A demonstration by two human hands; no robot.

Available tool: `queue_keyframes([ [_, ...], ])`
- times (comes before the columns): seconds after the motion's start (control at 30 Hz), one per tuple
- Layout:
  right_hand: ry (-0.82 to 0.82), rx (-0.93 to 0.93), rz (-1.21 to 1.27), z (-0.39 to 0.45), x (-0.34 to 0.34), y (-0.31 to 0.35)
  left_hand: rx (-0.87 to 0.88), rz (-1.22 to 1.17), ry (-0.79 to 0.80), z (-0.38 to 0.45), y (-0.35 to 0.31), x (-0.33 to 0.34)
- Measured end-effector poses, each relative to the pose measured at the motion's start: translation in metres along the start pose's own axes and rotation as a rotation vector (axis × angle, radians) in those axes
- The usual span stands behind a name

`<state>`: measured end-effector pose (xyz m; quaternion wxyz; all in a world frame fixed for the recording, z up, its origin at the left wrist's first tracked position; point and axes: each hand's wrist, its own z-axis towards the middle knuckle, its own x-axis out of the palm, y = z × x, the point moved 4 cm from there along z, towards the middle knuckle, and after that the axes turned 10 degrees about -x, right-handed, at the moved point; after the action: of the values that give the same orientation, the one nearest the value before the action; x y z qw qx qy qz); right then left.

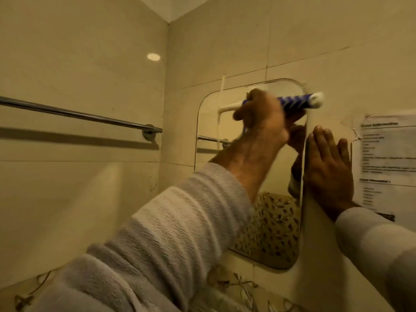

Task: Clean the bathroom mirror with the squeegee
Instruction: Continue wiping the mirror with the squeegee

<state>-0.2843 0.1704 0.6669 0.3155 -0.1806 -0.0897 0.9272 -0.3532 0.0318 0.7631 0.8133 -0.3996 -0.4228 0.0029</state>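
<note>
Chrome gleams along the round metal towel rail [76,114] on the far left, bolted to the beige glossy wall tiles [85,70] and throwing a dark shadow beneath it. A bright oval light spot sits on the tile above the rail.

Next comes my left arm, reaching up and across in a ribbed, off-white fleecy sleeve [157,239] pushed back from the wrist. My left hand [262,115] is clenched around the blue-and-white plastic squeegee [295,101], fingers curled over its striped handle. The squeegee lies nearly level, tilted up a little to the right, pressed against the upper part of the rounded-corner frameless bathroom mirror [276,221]. Its white end pokes just past the mirror's top right corner. Motion blur smears both hand and tool.

The mirror hangs flat on the tiled wall and reflects the rail, my hand and a speckled leaf-patterned surface low down.

Further right, my right hand [328,170] is flat, fingers straight and pointing upward, palm pressed on the wall touching the mirror's right edge. It grasps nothing. Its sleeve is smooth and pale.

At the far right, a white printed paper notice [387,158] is taped to the wall; its text is too blurred to read.
</note>
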Motion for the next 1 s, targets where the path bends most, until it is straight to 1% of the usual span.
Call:
queue_keyframes([
  [0.07, -0.029, -0.036, 0.003, -0.001, 0.006, 0.0, 0.029, 0.032, -0.16, 0.02, -0.009, -0.044],
  [0.13, -0.036, -0.042, -0.011, 0.0, 0.009, 0.0, 0.038, 0.036, -0.27, 0.042, -0.015, -0.085],
  [0.2, -0.046, -0.039, -0.029, 0.001, 0.012, -0.001, 0.07, 0.021, -0.365, 0.056, -0.016, -0.113],
  [0.27, -0.037, -0.031, -0.034, 0.0, 0.015, -0.003, 0.062, -0.001, -0.397, 0.068, -0.012, -0.132],
  [0.43, -0.042, -0.041, -0.038, 0.0, 0.015, -0.003, -0.006, 0.043, -0.324, 0.082, -0.001, -0.14],
  [0.63, -0.062, -0.041, -0.057, 0.0, 0.015, -0.002, -0.041, 0.02, -0.32, 0.083, 0.008, -0.134],
  [0.83, -0.052, -0.036, -0.056, 0.0, 0.013, -0.002, -0.056, -0.022, -0.264, 0.066, 0.019, -0.105],
  [1.0, -0.062, -0.034, -0.036, 0.001, 0.009, 0.0, -0.118, -0.058, -0.209, 0.044, 0.04, -0.077],
])
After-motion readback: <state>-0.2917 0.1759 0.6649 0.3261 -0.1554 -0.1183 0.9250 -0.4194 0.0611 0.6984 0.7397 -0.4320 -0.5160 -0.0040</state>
